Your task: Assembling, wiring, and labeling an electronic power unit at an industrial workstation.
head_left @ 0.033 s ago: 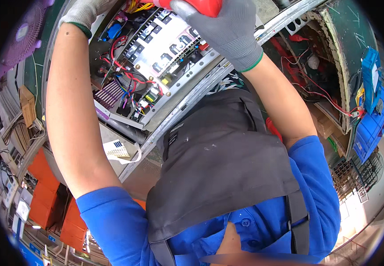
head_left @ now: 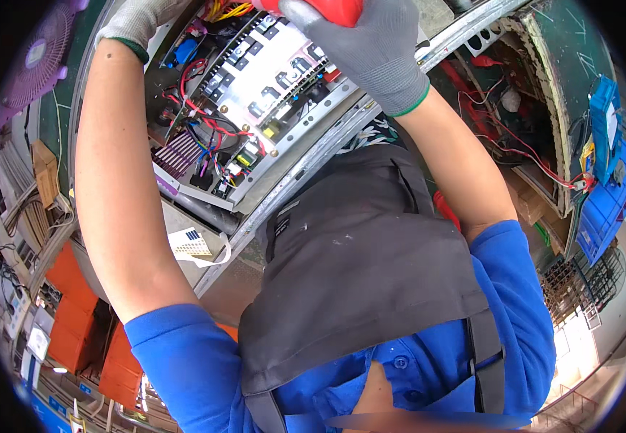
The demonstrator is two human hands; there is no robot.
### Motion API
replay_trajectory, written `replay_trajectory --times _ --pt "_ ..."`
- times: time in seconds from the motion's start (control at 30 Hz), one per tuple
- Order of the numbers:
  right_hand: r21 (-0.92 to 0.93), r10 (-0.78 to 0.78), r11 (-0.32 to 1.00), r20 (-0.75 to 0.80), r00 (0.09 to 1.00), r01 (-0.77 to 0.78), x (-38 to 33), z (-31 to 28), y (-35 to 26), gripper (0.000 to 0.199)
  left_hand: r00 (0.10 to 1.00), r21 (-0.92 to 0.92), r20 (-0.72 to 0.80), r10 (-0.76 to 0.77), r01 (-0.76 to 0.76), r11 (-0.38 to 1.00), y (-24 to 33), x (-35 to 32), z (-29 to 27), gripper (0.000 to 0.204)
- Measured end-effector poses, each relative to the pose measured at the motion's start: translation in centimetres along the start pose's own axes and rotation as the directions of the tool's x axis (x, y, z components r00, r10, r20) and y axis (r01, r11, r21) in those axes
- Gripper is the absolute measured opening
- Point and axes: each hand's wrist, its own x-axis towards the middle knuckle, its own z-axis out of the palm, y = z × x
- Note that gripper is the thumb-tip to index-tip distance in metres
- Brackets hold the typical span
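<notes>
Right hand (head_left: 374,50), grey knit glove, wrapped tight round a red tool handle (head_left: 327,9) at the top edge; the tool's working end is out of view; handle looks rigid plastic, light, best held round its middle as now, and the glove should keep it from slipping; left hand (head_left: 136,20), also gloved, rests at the upper left corner of the open electronics chassis (head_left: 255,101), fingers cut off by the frame, so cannot tell if it grips anything; chassis is stiff sheet metal, likely heavy, but the circuit board (head_left: 270,68) and red wiring (head_left: 197,108) inside look fragile and snag-prone; blue bin (head_left: 605,195) at right, purple fan (head_left: 35,61) at left, both well apart
</notes>
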Motion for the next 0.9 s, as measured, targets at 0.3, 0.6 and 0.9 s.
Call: replay_trajectory --times 0.3,0.6,0.9 --pt "-0.009 0.025 1.000 0.015 1.000 -0.025 -0.5 -0.1 0.5 0.031 0.998 0.036 -0.013 -0.056 0.056 0.998 1.3 -1.0 -0.1 0.039" --pt "0.434 0.575 0.585 0.373 0.728 -0.685 0.7 -7.1 -2.8 0.047 0.734 0.706 -0.424 0.530 -0.099 0.701 -7.0 -12.9 0.8 0.034" --pt "0.227 -0.085 0.971 0.623 0.778 -0.077 -4.7 -2.6 -10.5 0.053 0.492 -0.390 -0.740 -0.458 0.241 0.889 -9.1 -29.3 12.7 0.032"
